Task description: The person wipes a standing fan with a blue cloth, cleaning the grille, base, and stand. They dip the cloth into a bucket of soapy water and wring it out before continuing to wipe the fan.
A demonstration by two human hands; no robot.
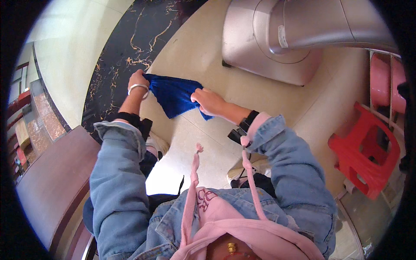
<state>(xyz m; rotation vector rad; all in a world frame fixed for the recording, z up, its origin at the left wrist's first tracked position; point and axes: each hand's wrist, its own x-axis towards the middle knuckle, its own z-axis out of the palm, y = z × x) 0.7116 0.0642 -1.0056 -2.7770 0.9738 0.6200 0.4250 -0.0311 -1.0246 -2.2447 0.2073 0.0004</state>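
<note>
A dark blue cloth (175,94) is stretched between my two hands above the tiled floor. My left hand (138,80) grips its upper left corner, with a silver bangle at the wrist. On the opposite side, my right hand (209,100) pinches the cloth, and a small flap hangs below those fingers. Black straps circle both of my forearms just past the denim cuffs. The fingertips of my left hand are partly hidden behind the fabric.
A large silvery-pink machine base (269,48) stands on the floor ahead to the right. At the right lies a red plastic stool (367,149), apparently tipped over. A brown wooden panel (58,175) is on my left. Black veined stone (120,58) curves across the floor.
</note>
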